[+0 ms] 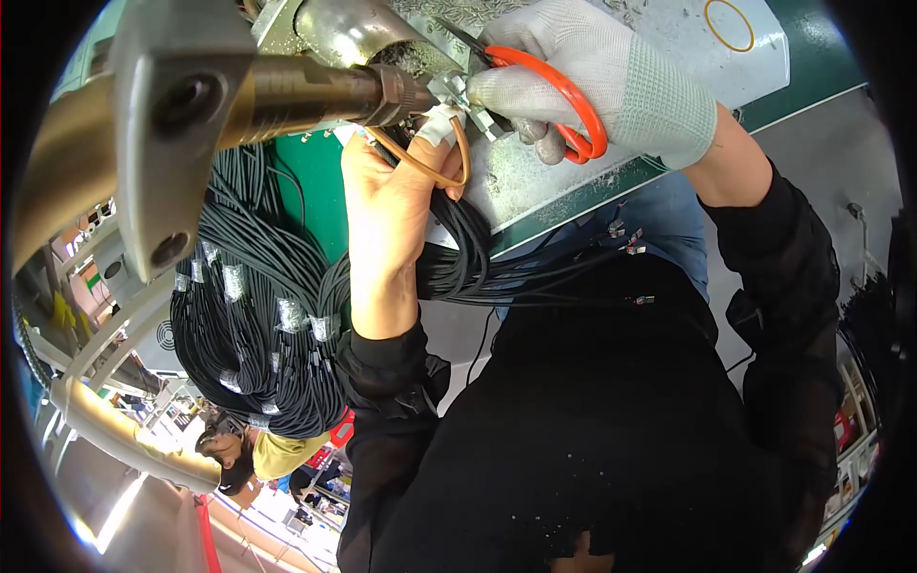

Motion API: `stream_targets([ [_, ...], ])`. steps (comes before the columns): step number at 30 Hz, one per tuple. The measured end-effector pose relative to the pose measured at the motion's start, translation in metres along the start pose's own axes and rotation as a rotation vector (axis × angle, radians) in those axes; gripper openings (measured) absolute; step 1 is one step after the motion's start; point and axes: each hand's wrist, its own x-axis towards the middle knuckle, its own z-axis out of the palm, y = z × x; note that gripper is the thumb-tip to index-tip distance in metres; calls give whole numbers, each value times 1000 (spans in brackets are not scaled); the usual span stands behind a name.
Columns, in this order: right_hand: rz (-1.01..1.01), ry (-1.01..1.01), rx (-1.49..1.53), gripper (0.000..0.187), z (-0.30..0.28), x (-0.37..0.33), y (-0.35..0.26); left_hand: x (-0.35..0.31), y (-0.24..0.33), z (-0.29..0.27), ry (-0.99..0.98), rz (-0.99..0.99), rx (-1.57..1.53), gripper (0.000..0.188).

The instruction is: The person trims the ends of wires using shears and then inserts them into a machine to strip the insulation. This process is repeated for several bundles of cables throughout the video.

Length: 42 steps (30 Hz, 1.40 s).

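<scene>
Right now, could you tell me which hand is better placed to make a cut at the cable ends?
Right, probably. The gloved right hand holds the orange-handled scissors beside the cable ends; the bare left hand is occupied gripping the black cables and a rubber band.

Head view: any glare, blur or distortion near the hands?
Head view: bright glare on the shiny metal cylinder; the big grey metal fixture close to the lens is soft; fisheye bends the green-edged table and blackens the corners; the white-gloved right hand with orange-handled scissors and the bare left hand are sharp.
</scene>
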Motion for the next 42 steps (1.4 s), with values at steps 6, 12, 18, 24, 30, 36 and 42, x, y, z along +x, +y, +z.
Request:
stream_targets([
  [6, -158, -52, -140, 34, -6, 2, 7, -2, 2, 1, -11, 71, 162, 8],
  [12, -344, -60, -234, 35, -4, 4, 6, -4, 0, 3, 60, 90, 195, 11],
  [18, 175, -65, 261, 32, 0, -3, 5, -3, 1, -4, -34, 81, 247, 15],
  [24, 102, 63, 91, 26, 11, -21, -5, -15, -10, 0, 46, 0, -157, 18],
  [30, -19, 333, -595, 16, 2, -80, 1, -77, 0, -4, -203, -16, -380, 20],
  [36, -244, 164, -353, 16, 40, -89, -14, -94, 12, 25, -283, -201, 79, 26],
  [42, 212, 116, 124, 14, 37, -109, -15, -98, 18, 39, -128, -120, 176, 29],
])
